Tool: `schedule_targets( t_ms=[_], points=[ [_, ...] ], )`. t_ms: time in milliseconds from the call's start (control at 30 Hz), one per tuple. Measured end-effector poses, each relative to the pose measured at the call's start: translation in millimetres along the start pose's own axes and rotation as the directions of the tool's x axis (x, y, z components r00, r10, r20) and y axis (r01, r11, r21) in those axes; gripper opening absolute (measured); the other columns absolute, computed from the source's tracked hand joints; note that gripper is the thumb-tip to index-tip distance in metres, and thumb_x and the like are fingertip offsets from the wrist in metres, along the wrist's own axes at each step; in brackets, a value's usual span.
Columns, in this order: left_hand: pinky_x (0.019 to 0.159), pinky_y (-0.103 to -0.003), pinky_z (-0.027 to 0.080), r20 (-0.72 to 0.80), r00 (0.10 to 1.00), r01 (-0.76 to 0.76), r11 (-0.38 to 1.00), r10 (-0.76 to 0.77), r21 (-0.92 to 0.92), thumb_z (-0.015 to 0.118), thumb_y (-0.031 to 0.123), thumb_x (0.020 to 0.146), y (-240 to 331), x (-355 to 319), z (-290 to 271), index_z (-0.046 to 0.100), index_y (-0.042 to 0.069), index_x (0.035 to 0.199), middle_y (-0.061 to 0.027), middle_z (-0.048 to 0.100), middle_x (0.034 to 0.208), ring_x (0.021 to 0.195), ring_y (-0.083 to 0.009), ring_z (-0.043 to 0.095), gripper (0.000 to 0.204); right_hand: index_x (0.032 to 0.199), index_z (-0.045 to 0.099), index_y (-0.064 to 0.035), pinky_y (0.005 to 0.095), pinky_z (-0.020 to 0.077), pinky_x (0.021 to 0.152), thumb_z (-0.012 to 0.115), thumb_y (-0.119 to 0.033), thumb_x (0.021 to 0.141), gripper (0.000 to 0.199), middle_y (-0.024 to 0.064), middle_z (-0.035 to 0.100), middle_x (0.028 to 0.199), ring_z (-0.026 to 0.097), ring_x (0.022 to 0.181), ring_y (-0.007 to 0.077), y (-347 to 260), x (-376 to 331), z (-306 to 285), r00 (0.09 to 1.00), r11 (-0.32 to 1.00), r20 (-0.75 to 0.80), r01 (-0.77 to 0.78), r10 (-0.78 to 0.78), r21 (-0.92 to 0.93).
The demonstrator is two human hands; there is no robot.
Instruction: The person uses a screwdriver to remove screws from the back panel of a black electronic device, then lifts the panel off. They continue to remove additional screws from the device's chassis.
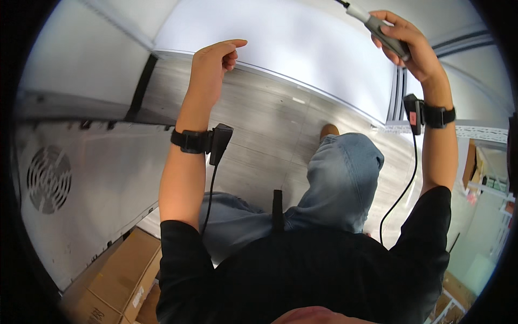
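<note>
We grip a grey-and-white tool (387, 41), likely light, rigid and best taken by its thick handle (398, 48), in our right hand (414, 42) near the white panel (270, 32), our left hand (211, 58) half-open, seemingly empty.

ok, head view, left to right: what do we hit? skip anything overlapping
round vent grille → left hand → hanging black strap → brown shoe → right hand, holding the grey-and-white handled tool
</note>
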State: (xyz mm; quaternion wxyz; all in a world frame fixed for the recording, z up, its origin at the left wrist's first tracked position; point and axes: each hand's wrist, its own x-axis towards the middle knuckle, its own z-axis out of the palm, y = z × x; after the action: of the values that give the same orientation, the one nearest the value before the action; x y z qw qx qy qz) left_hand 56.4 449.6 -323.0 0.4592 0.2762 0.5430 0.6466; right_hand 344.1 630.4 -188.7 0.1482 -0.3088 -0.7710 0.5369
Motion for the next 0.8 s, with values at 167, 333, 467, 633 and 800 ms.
schedule_targets(
  t_ms=[167,333,467,633,800],
  points=[
    [0.064,-0.021,0.039,0.037,0.987,0.148,0.982,-0.153,0.12,0.061,0.013,0.086,-70.7,55.1,62.3,0.069,-0.002,0.102,0.0011,0.055,0.075,0.067,-0.0079,0.044,0.024,0.115,0.054,-0.0001,0.0136,0.0335,0.036,0.054,-0.025,0.089,0.037,0.0024,0.062,0.072,0.05,0.044,0.0021,119.4,8.8,-29.4,0.984,0.992,-0.157,-0.066,0.082,0.105],
    [0.065,-0.021,0.043,-0.065,0.987,0.16,0.954,-0.148,0.254,0.07,0.017,0.081,-132.8,122.8,138.8,0.072,0.001,0.094,-0.0001,0.063,0.077,0.071,-0.0085,0.052,0.021,0.117,0.053,-0.0004,0.0184,0.0327,0.039,0.055,-0.019,0.087,0.036,0.0049,0.063,0.075,0.05,0.048,0.0067,243.7,24.7,-34.8,0.939,0.858,-0.17,-0.185,0.298,0.478],
    [0.066,-0.023,0.046,-0.121,0.981,0.19,0.851,-0.149,0.489,0.072,0.023,0.08,-176.1,180.0,186.6,0.072,0.002,0.086,-0.0024,0.066,0.077,0.074,-0.0102,0.058,0.022,0.117,0.052,-0.0001,0.0228,0.034,0.044,0.053,-0.017,0.086,0.035,0.0075,0.061,0.077,0.05,0.05,0.0098,306.4,26.4,-31.5,0.881,0.739,-0.191,-0.226,0.434,0.635],
    [0.063,-0.029,0.047,-0.076,0.997,0.046,0.713,0.01,0.699,0.069,0.023,0.081,-215.2,234.6,242.1,0.072,0.007,0.084,-0.0048,0.063,0.076,0.067,-0.0155,0.057,0.017,0.118,0.051,-0.0018,0.0247,0.035,0.046,0.05,-0.015,0.087,0.034,0.0089,0.06,0.079,0.049,0.051,0.0112,345.0,17.1,-37.1,0.808,0.635,-0.237,-0.205,0.539,0.745],
    [0.072,-0.035,0.048,-0.008,0.984,-0.111,0.64,0.179,0.76,0.066,0.015,0.08,-250.6,278.6,275.7,0.073,0.009,0.081,-0.0063,0.065,0.084,0.082,-0.0227,0.058,0.009,0.118,0.051,-0.0032,0.0247,0.036,0.046,0.051,-0.014,0.087,0.033,0.0088,0.06,0.081,0.049,0.051,0.0116,366.0,17.5,-51.9,0.776,0.63,-0.292,-0.17,0.559,0.758]
  ],
)
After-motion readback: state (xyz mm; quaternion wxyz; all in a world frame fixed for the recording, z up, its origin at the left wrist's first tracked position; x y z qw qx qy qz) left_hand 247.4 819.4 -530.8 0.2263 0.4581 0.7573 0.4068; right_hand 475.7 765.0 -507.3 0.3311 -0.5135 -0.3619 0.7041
